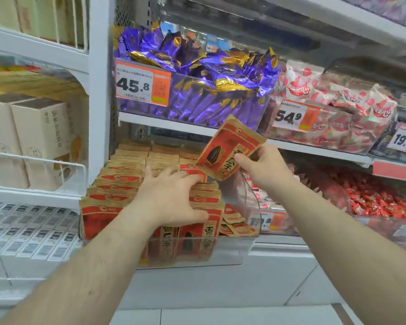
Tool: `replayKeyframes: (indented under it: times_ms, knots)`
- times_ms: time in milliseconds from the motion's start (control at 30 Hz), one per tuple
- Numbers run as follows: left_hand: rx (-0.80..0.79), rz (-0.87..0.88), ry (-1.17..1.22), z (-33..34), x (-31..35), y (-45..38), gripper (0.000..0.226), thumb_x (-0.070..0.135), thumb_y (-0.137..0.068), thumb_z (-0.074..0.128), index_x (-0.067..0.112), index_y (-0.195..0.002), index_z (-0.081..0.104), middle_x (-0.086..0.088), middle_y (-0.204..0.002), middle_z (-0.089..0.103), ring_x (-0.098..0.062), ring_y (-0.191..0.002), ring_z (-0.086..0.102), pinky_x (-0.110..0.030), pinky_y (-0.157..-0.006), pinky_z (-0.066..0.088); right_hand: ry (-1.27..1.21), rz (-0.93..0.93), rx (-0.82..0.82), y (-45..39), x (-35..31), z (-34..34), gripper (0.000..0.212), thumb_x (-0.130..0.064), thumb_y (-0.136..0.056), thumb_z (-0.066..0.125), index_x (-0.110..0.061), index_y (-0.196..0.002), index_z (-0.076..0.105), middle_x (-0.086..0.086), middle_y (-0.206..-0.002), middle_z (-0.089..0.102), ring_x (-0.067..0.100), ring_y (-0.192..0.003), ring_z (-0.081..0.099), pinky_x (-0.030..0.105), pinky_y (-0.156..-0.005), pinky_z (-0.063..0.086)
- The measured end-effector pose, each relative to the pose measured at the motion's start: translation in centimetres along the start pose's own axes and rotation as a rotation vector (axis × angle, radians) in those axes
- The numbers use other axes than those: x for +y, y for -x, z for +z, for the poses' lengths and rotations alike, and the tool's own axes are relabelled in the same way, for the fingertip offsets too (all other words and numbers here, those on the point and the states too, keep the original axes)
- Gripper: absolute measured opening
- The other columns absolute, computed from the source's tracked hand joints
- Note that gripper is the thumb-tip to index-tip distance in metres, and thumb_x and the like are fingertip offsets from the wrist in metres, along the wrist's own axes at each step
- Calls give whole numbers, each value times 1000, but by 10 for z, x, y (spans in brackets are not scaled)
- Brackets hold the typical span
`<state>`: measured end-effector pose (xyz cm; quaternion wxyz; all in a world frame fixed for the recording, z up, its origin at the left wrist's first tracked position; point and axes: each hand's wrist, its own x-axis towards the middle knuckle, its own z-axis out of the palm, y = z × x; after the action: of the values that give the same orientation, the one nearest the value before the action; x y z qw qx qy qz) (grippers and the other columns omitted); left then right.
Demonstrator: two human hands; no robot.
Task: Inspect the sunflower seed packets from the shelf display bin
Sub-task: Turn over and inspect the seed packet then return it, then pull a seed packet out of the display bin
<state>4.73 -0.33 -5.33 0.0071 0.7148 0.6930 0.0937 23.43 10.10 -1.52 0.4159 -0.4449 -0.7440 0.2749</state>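
A clear plastic display bin [242, 252] on the lower shelf holds several rows of red-and-tan sunflower seed packets [120, 179] standing upright. My right hand [265, 170] pinches one such packet [227, 148] by its lower right corner and holds it tilted above the bin's right side, with its printed front facing me. My left hand [171, 200] lies on top of the packets in the bin's front middle, its fingers spread over their upper edges and its thumb against a front packet. A few loose packets [237, 226] lie flat in the bin's right corner.
Above is a bin of purple-and-gold wrapped snacks [197, 90] with a 45.8 price tag [142, 84]. White-and-red packs [333, 104] fill the bin to its right. Red candies [380, 200] lie at lower right. Beige boxes [33, 137] stand behind a wire rail on the left.
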Motion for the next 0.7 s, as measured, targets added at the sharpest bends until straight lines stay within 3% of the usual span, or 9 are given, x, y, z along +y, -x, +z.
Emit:
replayKeyframes:
  times_ms: [100, 233, 333, 467, 600, 700]
  knots:
    - [0, -10, 97, -2, -1, -2, 79, 72, -76, 56, 42, -146, 33, 14, -150, 40, -15, -141, 33, -63, -118, 8, -27, 46, -107, -19, 11, 19, 14, -13, -93, 66, -25, -88, 70, -6, -94, 75, 18, -96, 70, 44, -93, 54]
    - [16, -4, 152, -1, -3, -4, 64, 68, -78, 60, 44, -136, 45, 17, -142, 48, -14, -136, 38, -60, -118, 8, -42, 121, -215, -35, 21, 39, 11, -12, -95, 63, -19, -92, 71, 3, -99, 76, 26, -99, 71, 48, -93, 55]
    - [29, 15, 167, 1, -4, -5, 56, 67, -80, 60, 41, -129, 52, 18, -136, 52, -14, -133, 41, -60, -117, 10, 30, 131, -327, -41, 23, 50, 13, -14, -96, 63, -21, -89, 71, -2, -95, 76, 15, -92, 72, 38, -90, 58]
    - [55, 30, 165, 4, -8, -5, 54, 67, -80, 61, 43, -128, 56, 19, -132, 56, -13, -131, 41, -57, -117, 16, 281, 125, -489, -44, 28, 63, 11, -15, -93, 67, -16, -86, 75, -5, -82, 75, -3, -64, 64, 12, -58, 50]
    - [57, 33, 172, 3, -10, -4, 54, 68, -79, 62, 44, -127, 57, 18, -130, 58, -13, -131, 40, -55, -118, 15, 400, 126, -579, -51, 31, 71, 8, -17, -91, 69, -16, -86, 75, -7, -75, 70, -5, -54, 58, 11, -54, 44]
    - [48, 42, 166, 1, -9, -3, 56, 68, -79, 62, 43, -129, 56, 16, -130, 57, -14, -131, 40, -54, -118, 15, 487, 116, -614, -52, 30, 79, 7, -20, -86, 75, -26, -83, 72, -11, -84, 67, 0, -71, 61, 16, -63, 46]
